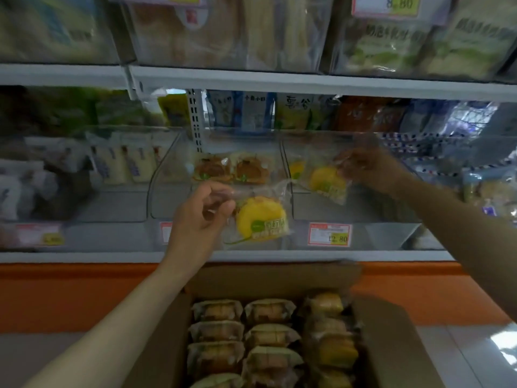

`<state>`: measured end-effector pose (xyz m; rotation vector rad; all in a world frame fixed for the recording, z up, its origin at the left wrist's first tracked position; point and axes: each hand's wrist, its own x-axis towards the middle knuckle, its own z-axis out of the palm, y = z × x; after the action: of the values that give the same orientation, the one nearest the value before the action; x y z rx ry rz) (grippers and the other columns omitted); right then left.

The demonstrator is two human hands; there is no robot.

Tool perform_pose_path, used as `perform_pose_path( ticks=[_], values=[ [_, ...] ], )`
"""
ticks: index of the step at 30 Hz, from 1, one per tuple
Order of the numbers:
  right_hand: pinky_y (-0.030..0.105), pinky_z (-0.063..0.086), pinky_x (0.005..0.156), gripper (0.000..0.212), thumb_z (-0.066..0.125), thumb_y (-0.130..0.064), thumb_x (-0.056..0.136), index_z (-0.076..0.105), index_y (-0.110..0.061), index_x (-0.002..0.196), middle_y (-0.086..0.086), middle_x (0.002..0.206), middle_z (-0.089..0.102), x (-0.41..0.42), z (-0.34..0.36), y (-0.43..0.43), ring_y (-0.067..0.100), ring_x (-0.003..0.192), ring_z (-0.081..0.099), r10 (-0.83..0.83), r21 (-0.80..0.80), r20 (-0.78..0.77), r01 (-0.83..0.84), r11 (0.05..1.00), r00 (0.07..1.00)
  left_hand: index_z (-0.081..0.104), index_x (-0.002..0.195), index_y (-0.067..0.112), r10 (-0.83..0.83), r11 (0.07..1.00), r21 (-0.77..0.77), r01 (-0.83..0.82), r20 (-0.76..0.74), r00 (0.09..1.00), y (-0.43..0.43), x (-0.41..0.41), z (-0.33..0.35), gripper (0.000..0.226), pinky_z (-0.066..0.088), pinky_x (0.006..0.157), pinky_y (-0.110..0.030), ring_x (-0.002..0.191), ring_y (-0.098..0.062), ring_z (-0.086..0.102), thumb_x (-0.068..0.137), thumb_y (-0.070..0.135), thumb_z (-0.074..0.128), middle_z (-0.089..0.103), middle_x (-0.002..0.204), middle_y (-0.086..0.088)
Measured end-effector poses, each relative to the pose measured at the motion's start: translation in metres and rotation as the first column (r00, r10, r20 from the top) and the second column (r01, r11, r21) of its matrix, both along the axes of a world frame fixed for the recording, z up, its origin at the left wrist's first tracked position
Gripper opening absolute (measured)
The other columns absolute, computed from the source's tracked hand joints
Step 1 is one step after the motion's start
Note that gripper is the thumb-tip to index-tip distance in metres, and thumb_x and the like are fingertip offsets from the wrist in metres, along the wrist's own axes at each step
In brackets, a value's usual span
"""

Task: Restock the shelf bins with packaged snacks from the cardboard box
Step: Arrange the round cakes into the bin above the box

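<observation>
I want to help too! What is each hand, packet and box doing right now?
Left hand: pinching a yellow packet's wrapper.
Near yellow packet: held up, not in a bin yet.
Right hand: pinching another packet.
Far yellow packet: hanging inside the right bin.
Cardboard box: open, rows of snacks inside.

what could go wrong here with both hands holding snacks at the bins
1. The left hand pinches its yellow packet only by the wrapper edge, so it could slip and drop short of the bins.
2. That packet hangs in front of the middle bin, which holds brown snacks. It may get mixed in there instead of joining the second yellow packet that the right hand holds at the right bin.
</observation>
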<state>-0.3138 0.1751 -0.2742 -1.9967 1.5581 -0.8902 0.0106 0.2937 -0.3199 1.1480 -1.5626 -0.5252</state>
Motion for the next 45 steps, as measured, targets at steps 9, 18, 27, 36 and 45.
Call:
perform_pose_path(
  ticks=[9,18,27,36,45],
  values=[
    [0.035,0.048,0.082,0.027,0.078,-0.016,0.078,0.061,-0.01,0.098,0.008,0.09,0.065,0.016,-0.05,-0.114,0.019,0.087,0.06,0.04,0.032,-0.17,-0.035,0.999,0.985,0.06,0.099,0.025,-0.027,0.998,0.051,0.032,-0.091,0.996,-0.023,-0.014,0.005,0.012,0.056,0.068,-0.031,0.07,-0.008,0.064,0.089,0.03,0.063,0.063,0.071,0.012],
    [0.021,0.034,0.086,0.029,0.068,-0.018,0.087,0.063,-0.004,0.111,0.01,0.103,0.052,0.024,-0.064,-0.121,0.029,0.114,0.051,-0.033,-0.106,-0.29,0.002,0.994,0.956,0.061,0.1,0.011,-0.081,0.997,-0.007,0.081,-0.13,0.988,-0.044,-0.038,0.021,0.016,0.053,0.062,-0.022,0.066,-0.009,0.062,0.086,0.019,0.061,0.063,0.068,0.012],
    [0.026,0.054,0.08,0.033,0.051,-0.041,0.094,0.057,-0.027,0.123,0.005,0.116,0.064,0.013,0.013,-0.023,0.018,0.097,0.065,0.458,-0.134,0.387,-0.442,0.887,0.8,0.06,0.092,0.023,-0.063,0.997,-0.049,0.057,-0.12,0.991,-0.077,-0.081,0.035,0.017,0.052,0.059,-0.02,0.07,-0.006,0.064,0.09,0.006,0.063,0.068,0.085,0.002],
    [0.038,0.056,0.084,0.031,0.075,-0.016,0.073,0.064,-0.007,0.101,0.014,0.102,0.069,-0.015,0.015,-0.029,0.028,0.097,0.067,0.267,-0.027,0.31,-0.272,0.962,0.912,0.026,0.148,0.017,0.008,0.991,-0.123,0.051,0.431,0.902,-0.07,-0.092,0.012,0.061,0.021,0.111,-0.016,0.135,-0.004,0.029,0.095,0.034,0.053,0.033,0.149,0.007],
    [0.043,0.052,0.083,0.023,0.081,-0.021,0.073,0.06,-0.018,0.083,0.006,0.091,0.069,0.006,-0.034,-0.086,0.025,0.093,0.065,0.064,0.003,-0.193,-0.064,0.998,0.979,0.002,0.153,0.018,-0.021,0.995,-0.051,0.084,0.725,0.689,-0.06,-0.087,-0.017,0.07,0.004,0.115,-0.018,0.146,-0.002,-0.001,0.097,0.048,0.034,-0.004,0.161,0.009]
  ],
)
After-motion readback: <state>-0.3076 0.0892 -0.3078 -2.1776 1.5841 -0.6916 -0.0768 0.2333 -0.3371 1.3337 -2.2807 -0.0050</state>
